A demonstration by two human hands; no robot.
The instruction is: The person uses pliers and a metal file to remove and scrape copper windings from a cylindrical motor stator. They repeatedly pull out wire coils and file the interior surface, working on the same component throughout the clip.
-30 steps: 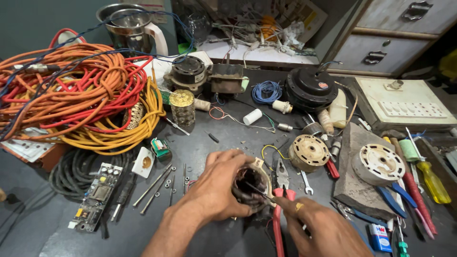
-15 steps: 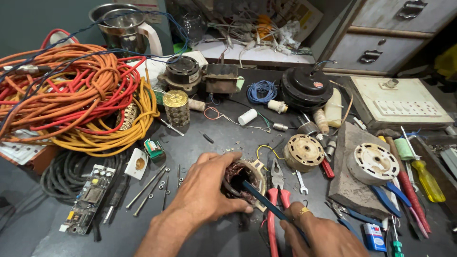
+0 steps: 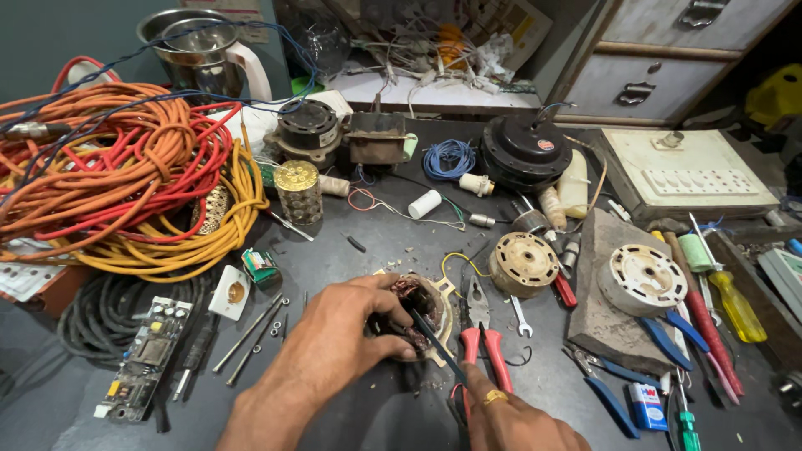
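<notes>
Head view: the left hand (image 3: pixel 334 338) is closed around the motor stator (image 3: pixel 415 313), pinning it to the dark surface (image 3: pixel 376 250) near centre. The right hand (image 3: pixel 510 422), near and right of it, pinches a thin dark tool (image 3: pixel 434 342). The tool's long axis slants far-left into the stator's copper windings, beside the red-handled pliers (image 3: pixel 480 334).
</notes>
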